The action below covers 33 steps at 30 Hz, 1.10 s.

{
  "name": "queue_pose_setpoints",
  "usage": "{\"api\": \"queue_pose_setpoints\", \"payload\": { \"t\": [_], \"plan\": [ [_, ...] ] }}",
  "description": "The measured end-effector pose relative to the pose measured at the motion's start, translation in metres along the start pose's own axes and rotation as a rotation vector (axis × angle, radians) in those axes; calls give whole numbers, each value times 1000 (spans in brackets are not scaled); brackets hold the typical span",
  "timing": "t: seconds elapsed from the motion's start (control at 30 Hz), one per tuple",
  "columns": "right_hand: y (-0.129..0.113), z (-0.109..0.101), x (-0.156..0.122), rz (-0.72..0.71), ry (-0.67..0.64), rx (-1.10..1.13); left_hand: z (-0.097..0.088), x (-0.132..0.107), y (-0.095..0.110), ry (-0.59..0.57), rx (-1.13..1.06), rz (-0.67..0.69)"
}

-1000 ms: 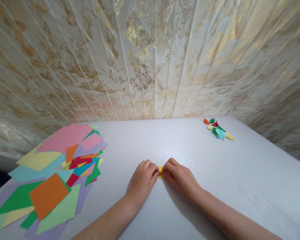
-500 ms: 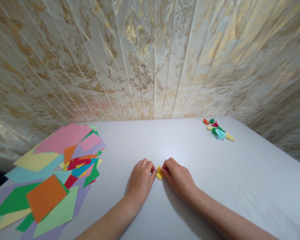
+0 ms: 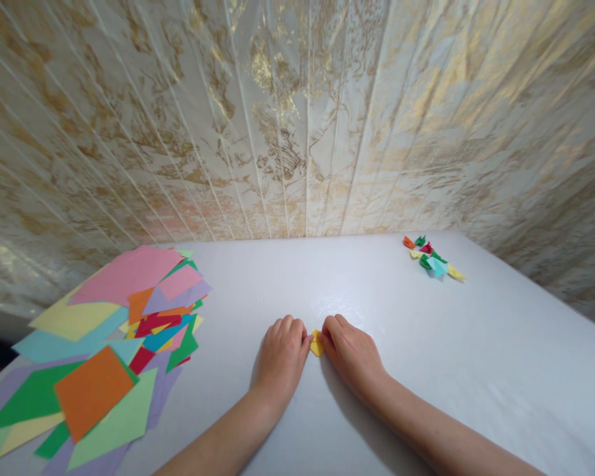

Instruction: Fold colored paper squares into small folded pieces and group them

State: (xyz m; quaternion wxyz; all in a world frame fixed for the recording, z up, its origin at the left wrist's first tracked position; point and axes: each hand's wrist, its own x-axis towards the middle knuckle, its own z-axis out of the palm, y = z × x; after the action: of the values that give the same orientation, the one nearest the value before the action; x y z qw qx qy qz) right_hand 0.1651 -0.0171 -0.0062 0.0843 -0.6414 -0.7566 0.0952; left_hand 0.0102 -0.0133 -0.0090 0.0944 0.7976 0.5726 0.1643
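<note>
A small folded piece of yellow paper point(image 3: 317, 344) is pinched between my two hands, just above or on the white table. My left hand point(image 3: 283, 354) grips its left edge with thumb and fingertips, knuckles up. On the opposite side my right hand point(image 3: 351, 349) pinches the right edge, its fingers curled over and hiding part of the paper. The fine folds are too small to make out.
Sheets and scraps of coloured paper, an orange square point(image 3: 95, 393) among them, spread over the table's left side. Several small folded paper pieces point(image 3: 434, 259) lie at the far right. A gold-patterned curtain point(image 3: 287, 132) hangs behind the white table point(image 3: 476, 344).
The yellow paper looks slightly flatter between my fingers. Both hands have stayed almost in place, still pinching it.
</note>
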Motion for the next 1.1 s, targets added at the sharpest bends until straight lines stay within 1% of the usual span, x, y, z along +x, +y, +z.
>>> {"api": "queue_pose_setpoints", "payload": {
  "t": [0.23, 0.3, 0.4, 0.47, 0.57, 0.63, 0.7, 0.83, 0.97, 1.1],
  "plan": [
    [-2, 1, -1, 6, 7, -21, 0, -5, -1, 23, 12, 40],
    [-4, 0, -1, 1, 12, -21, -1, -9, -1, 12, 0, 93],
    [-6, -4, -1, -2, 3, -17, -3, -15, 0, -38, 6, 205],
    [-4, -6, -1, 5, -7, 11, -4, -19, 2, -61, 44, 238],
    [3, -10, -2, -14, 6, 132, -6, -22, 5, -77, 96, 229],
    [10, -13, -5, -52, 30, 221, -7, -22, 7, -87, 101, 215],
    [14, -15, -10, -98, 34, 251, -8, -23, 7, -98, 94, 203],
    [13, -15, -20, -188, 1, 132, -9, -23, 9, -108, 108, 189],
    [7, -9, -26, -240, 43, -36, -13, -23, 13, -121, 150, 196],
    [5, -7, -29, -271, 64, -120, -15, -25, 16, -121, 216, 198]
  ]
}}
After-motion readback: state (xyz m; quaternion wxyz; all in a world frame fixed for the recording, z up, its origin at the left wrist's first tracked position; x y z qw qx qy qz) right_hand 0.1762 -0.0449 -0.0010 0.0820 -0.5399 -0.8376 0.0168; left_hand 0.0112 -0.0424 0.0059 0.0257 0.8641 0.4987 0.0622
